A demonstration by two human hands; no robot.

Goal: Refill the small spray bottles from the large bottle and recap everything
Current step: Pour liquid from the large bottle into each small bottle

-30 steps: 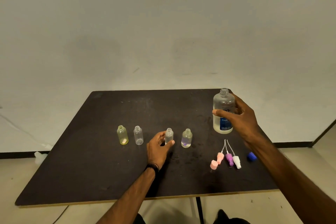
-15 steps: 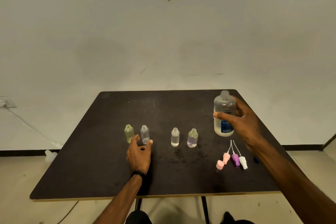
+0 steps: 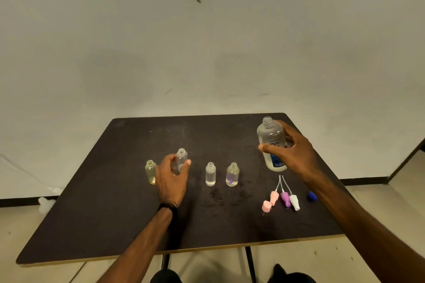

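My left hand (image 3: 172,177) grips a small clear bottle (image 3: 181,158), uncapped and raised a little above its row. A yellowish small bottle (image 3: 150,172) stands just left of it. To the right stand a clear small bottle (image 3: 210,174) and a purple-tinted one (image 3: 232,174), both uncapped. My right hand (image 3: 292,154) holds the large clear bottle (image 3: 271,142) with a blue label, uncapped and tilted slightly left, above the table's right side.
The dark table (image 3: 115,202) also bears a pink spray top (image 3: 274,197), a purple one (image 3: 285,199), a white one (image 3: 294,202), a loose pink cap (image 3: 266,206) and a blue cap (image 3: 311,196) near my right forearm. A pale wall rises behind.
My left hand left the third small bottle, moved left to the second one, closed round it and lifted it. My right hand raised the large bottle slightly and tilted it.
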